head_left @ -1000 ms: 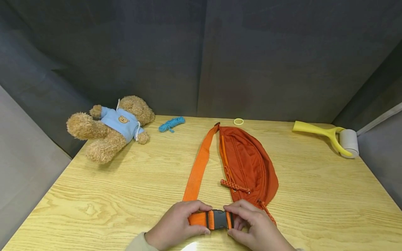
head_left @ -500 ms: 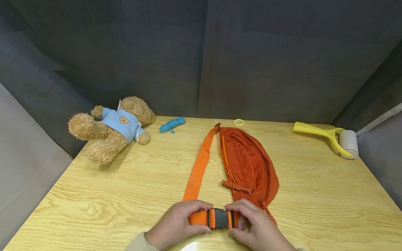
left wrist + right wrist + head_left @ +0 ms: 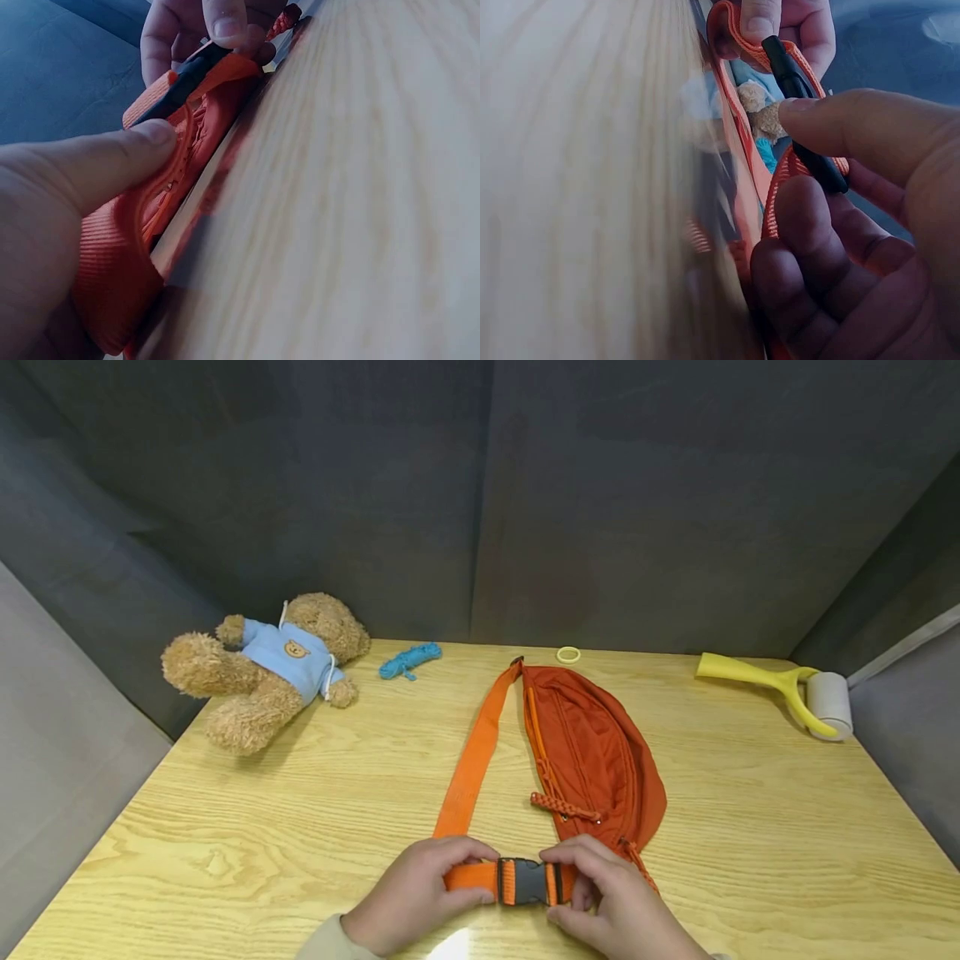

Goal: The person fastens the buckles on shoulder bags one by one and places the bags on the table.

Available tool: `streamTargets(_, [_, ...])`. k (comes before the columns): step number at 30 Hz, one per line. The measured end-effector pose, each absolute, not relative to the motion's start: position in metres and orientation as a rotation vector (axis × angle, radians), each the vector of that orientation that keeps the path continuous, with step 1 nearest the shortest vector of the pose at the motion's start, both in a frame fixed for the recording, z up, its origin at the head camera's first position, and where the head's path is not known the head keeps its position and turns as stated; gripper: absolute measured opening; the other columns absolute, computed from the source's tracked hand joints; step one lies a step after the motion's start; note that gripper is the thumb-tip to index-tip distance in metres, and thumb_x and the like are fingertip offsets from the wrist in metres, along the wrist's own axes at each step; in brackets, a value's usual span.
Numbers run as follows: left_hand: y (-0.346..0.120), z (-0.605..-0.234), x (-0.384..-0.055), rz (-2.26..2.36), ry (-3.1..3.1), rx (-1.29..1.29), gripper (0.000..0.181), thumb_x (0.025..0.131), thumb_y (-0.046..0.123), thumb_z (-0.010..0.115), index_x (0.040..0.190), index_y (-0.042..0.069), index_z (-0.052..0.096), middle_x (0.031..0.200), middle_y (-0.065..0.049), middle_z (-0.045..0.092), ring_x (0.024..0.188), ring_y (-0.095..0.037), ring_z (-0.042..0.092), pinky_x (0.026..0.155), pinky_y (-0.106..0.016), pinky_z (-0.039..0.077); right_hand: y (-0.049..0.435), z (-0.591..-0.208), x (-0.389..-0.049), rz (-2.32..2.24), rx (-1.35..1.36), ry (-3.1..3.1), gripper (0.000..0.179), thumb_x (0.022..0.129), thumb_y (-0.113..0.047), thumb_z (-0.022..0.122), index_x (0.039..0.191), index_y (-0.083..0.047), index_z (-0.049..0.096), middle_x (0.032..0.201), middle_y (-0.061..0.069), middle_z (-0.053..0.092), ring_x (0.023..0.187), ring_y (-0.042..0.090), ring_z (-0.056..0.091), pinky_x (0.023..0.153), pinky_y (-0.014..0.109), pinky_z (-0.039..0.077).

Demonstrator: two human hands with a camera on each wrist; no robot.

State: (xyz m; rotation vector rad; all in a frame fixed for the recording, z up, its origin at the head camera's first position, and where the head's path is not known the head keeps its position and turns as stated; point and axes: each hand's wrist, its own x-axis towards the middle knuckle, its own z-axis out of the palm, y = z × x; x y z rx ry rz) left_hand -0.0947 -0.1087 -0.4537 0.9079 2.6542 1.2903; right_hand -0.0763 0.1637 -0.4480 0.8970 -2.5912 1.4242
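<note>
A red-orange waist bag (image 3: 592, 752) lies on the table with its zip pulls showing. Its orange strap (image 3: 472, 768) runs from the far end toward me and meets a dark side-release buckle (image 3: 530, 882), whose two halves are joined. My left hand (image 3: 420, 889) grips the strap just left of the buckle, thumb below and fingers above. At the buckle's right end, my right hand (image 3: 611, 893) pinches it between thumb and index finger. In the right wrist view, the right thumb lies against the black buckle (image 3: 791, 71). Some right-hand fingers are curled beneath.
A teddy bear (image 3: 288, 660) in a blue top lies at the back left. Beside it is a blue cord bundle (image 3: 409, 660). A yellow ring (image 3: 568, 655) sits behind the bag. At the far right lies a yellow-handled lint roller (image 3: 787, 689). Dark panels stand behind the table.
The buckle has shifted slightly to the right. My left fingertips have drawn a little left, from the buckle's edge onto the strap. My right hand stays at the buckle's right end.
</note>
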Motion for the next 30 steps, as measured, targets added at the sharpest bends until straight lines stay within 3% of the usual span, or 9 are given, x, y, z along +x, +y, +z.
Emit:
streamTargets(18, [-0.114, -0.452, -0.097, 1.202, 2.749, 0.872, 0.026, 0.092, 0.040, 0.072, 0.116, 0.029, 0.071, 0.113, 0.019, 0.068, 0.099, -0.005, 0.062, 0.086, -0.034, 0.050, 0.170, -0.444, -0.077, 1.332, 0.814, -2.663, 0.053, 0.073, -0.005, 0.088, 0.121, -0.016, 0.066, 0.106, -0.010, 0.058, 0.067, -0.002, 0.050, 0.056, 0.021, 0.048])
streamTargets(30, [-0.118, -0.452, -0.100, 1.201, 2.812, 0.887, 0.027, 0.089, 0.038, 0.075, 0.112, 0.025, 0.073, 0.110, 0.020, 0.069, 0.092, -0.002, 0.060, 0.079, -0.027, 0.042, 0.177, -0.444, -0.077, 1.286, 0.769, -2.708, 0.053, 0.073, -0.006, 0.088, 0.120, -0.017, 0.066, 0.104, -0.010, 0.056, 0.066, -0.002, 0.048, 0.056, 0.020, 0.046])
